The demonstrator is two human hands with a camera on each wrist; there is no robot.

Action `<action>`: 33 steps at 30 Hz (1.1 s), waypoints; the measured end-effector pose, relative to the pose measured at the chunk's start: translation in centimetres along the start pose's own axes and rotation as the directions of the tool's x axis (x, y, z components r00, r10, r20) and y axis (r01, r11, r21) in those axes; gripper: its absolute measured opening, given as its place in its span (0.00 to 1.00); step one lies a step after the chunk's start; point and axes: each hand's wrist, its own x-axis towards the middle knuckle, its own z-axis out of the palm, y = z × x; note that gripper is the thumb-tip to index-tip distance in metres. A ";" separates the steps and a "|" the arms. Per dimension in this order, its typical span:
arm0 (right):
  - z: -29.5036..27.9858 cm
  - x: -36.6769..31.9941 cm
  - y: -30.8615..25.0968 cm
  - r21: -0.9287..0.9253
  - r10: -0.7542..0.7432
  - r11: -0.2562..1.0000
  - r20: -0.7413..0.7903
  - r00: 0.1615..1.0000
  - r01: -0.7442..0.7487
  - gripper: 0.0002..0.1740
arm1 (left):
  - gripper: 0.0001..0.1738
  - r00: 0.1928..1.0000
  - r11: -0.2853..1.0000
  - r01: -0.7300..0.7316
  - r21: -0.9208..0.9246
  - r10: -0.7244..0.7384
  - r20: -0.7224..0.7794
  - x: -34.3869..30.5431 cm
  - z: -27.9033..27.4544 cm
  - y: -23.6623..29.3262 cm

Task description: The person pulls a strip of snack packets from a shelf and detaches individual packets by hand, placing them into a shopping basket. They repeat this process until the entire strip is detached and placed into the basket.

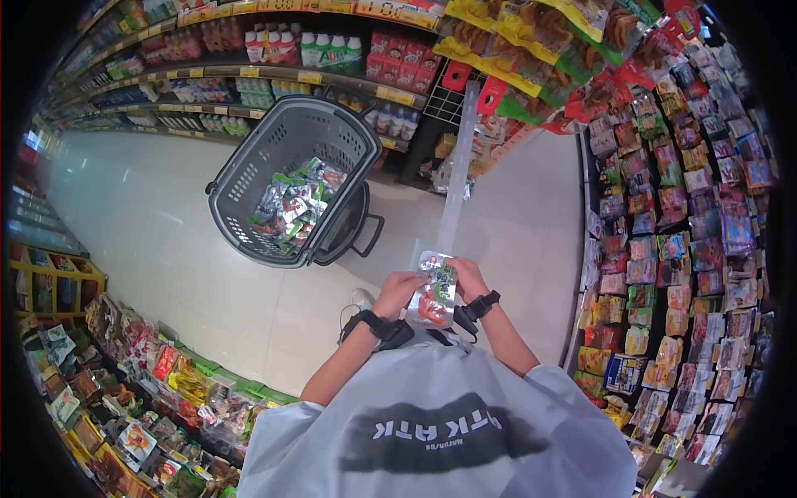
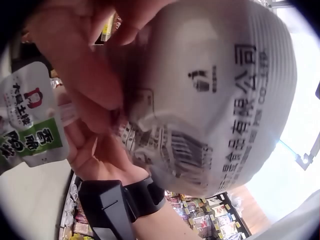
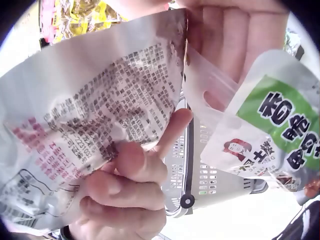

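Observation:
In the head view, both hands meet close in front of the chest over silver snack packs [image 1: 433, 303]. My left hand [image 1: 400, 292] grips a silver pouch; its printed back [image 3: 125, 100] fills much of the right wrist view, fingers curled against it. My right hand [image 1: 470, 278] holds a second pack [image 3: 280, 115] with a green label, its front showing and a hang hole at the top. That pack also appears at the left of the left wrist view. A long clear plastic strip [image 1: 461, 166] runs from the shelf corner toward the hands.
A grey shopping basket [image 1: 286, 112] with several silver-and-green packs [image 1: 299, 203] stands on the pale floor [image 1: 166, 216] ahead. Hanging snack bags [image 1: 531, 50] jut out at upper right. Shelves of drinks [image 1: 332, 50] line the far side; racks of packets [image 1: 672, 249] flank the right.

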 end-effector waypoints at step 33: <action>3.9 17.4 9.9 -0.570 -0.188 0.804 0.030 0.982 0.171 0.17 | 0.17 0.943 0.994 0.095 0.050 -0.074 -0.326 -5.8 -14.9 -0.1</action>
